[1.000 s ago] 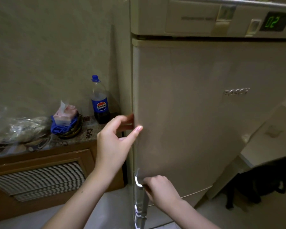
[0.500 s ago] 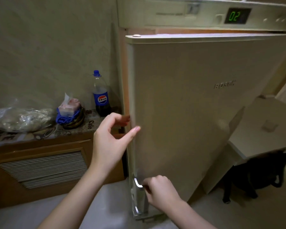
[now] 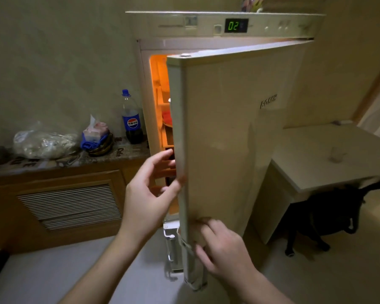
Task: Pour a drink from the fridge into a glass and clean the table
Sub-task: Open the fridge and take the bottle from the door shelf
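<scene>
There is a single view, taken from the person's head and aimed forward and slightly down along both forearms, which enter from the bottom edge. It sits close: the left hand (image 3: 150, 189) and right hand (image 3: 224, 244) fill the lower middle, and the fridge door (image 3: 228, 139) rises just beyond them to the top of the frame. The wide lens bends the edges, taking in the counter (image 3: 59, 160) well left of the left hand and the white table (image 3: 329, 163) well right of the right hand.

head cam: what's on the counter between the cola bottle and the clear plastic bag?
In the head view, a dark round bowl holding a blue cloth and a pink tissue pack sits between the blue-labelled cola bottle and the clear plastic bag.
</scene>
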